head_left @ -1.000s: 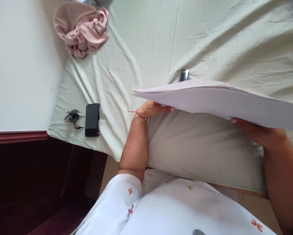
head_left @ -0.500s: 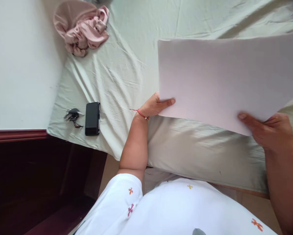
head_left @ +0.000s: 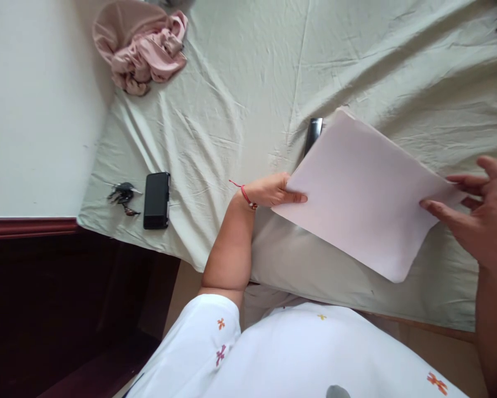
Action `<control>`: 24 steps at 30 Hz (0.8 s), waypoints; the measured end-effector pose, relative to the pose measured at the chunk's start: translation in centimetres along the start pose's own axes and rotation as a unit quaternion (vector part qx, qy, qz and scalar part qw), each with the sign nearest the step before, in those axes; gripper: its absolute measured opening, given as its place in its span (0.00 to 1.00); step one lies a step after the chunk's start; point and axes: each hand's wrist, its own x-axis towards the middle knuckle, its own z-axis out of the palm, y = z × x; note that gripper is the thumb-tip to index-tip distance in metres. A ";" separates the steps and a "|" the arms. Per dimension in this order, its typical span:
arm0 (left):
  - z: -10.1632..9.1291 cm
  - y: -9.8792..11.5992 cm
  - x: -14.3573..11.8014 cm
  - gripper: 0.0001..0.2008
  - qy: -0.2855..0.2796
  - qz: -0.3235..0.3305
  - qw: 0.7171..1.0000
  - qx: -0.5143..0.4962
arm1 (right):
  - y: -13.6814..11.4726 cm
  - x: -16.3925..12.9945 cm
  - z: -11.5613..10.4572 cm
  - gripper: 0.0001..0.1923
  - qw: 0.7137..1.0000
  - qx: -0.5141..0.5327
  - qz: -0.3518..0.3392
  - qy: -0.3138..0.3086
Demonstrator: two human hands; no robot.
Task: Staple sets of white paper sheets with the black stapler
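Note:
My left hand [head_left: 275,190] grips the left corner of the white paper [head_left: 364,193], thumb on top and fingers underneath. The paper is tilted over the bed, one corner toward my body, and its far edge looks like several layers. At its right end, my right hand [head_left: 478,207] pinches the paper between thumb and fingers, and the sheet bends there. Just past the upper left edge, a slim glossy black object [head_left: 313,134] lies on the sheet, partly hidden by the paper; I cannot tell what it is.
A pale green bedsheet [head_left: 215,132] with creases covers the bed. To the left lie a black phone [head_left: 156,200] and a bunch of keys [head_left: 124,194]. Pink bunched cloth [head_left: 148,50] sits at the upper left, near the white wall [head_left: 32,110]. Dark wooden furniture [head_left: 57,287] stands at the lower left.
The paper has turned clockwise and now reaches less far to the right and away from me. My right hand has shifted right along its edge. The black object has come into sight.

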 end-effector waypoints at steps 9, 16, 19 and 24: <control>-0.1 0.6 0.1 0.16 -0.055 -0.010 0.997 -0.053 | -4.9 -0.2 0.6 0.34 0.971 -0.164 -0.153 -0.085; -0.1 1.0 -0.1 0.14 -0.079 -0.030 0.996 -0.035 | -5.6 -0.7 0.0 0.26 0.983 -0.121 -0.010 -0.136; -0.4 1.0 -0.2 0.16 -0.075 -0.066 0.993 -0.056 | -4.4 -1.3 0.1 0.28 0.985 -0.014 0.085 -0.147; -0.7 1.2 -0.2 0.17 -0.038 -0.052 0.996 -0.070 | -1.7 -2.2 1.0 0.28 0.975 0.112 0.139 -0.133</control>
